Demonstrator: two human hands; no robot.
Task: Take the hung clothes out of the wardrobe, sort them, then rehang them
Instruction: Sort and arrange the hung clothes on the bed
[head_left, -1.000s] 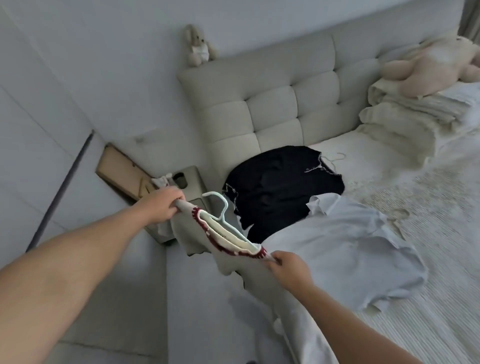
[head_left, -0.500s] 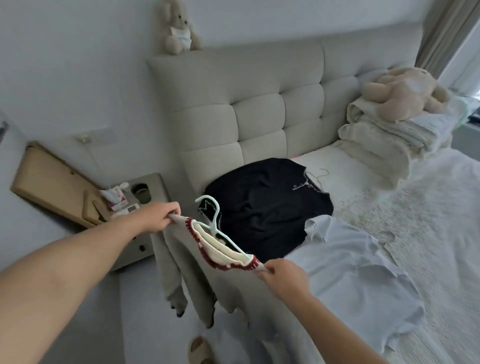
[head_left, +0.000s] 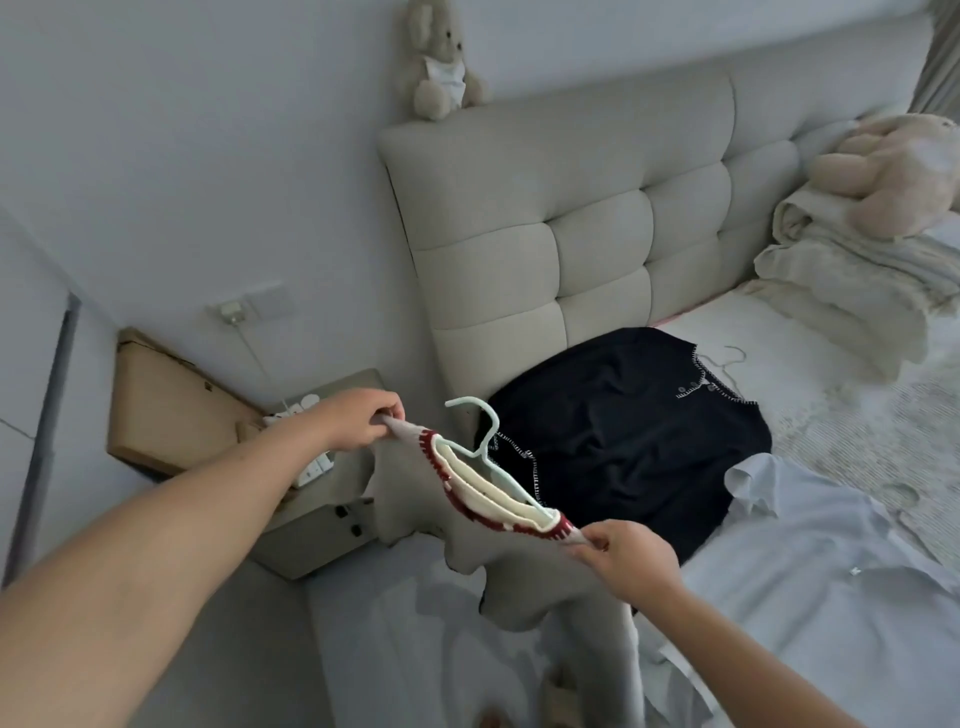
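My left hand (head_left: 358, 423) pinches one shoulder of grey sweater (head_left: 457, 540), right hand (head_left: 626, 558) pinches other; hands apart, so neckline stays stretched and pale green hanger (head_left: 480, 441) sits inside. Sweater hangs over bed edge (head_left: 363, 649), beside black top (head_left: 623, 441) and light blue shirt (head_left: 810, 561) lying flat, probably sorting piles.

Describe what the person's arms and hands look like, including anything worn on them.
Both forearms are bare as far as the picture shows: no sleeves or gloves. The left hand and right hand show no visible rings, and neither wrist carries a watch or bracelet. Nails look short and unpainted, though detail is soft.
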